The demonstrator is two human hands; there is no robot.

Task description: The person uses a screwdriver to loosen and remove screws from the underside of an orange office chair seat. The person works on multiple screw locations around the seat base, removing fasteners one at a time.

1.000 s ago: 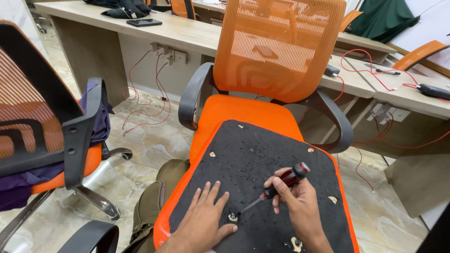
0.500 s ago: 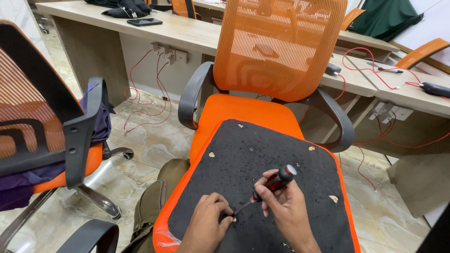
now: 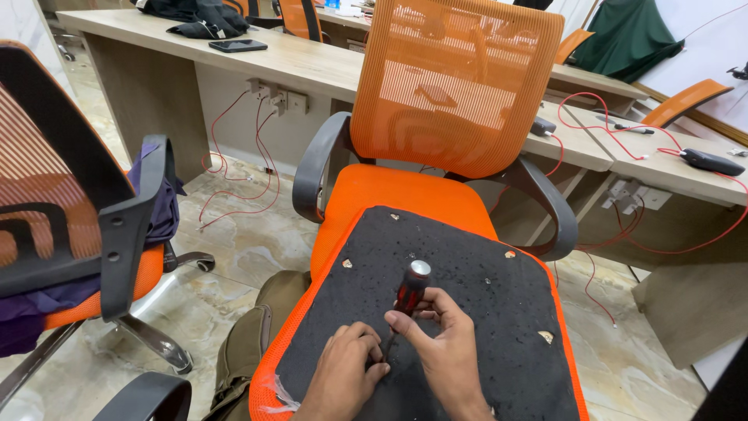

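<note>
We find the screwdriver [image 3: 408, 292] standing nearly upright on the black seat underside [image 3: 467, 312], tip hidden. Risk, in our judgement: the tip slips off and gouges the panel. Our right hand [image 3: 444, 347] is curled around the shaft; our left hand [image 3: 347, 366], fingers pinched, steadies the tip.

left hand [image 3: 347, 366]: bare, no glove, ring or watch showing
right hand [image 3: 440, 351]: bare, no sleeve at the wrist
trousers [image 3: 257, 347]: olive-green fabric with a stitched pocket seam
</note>
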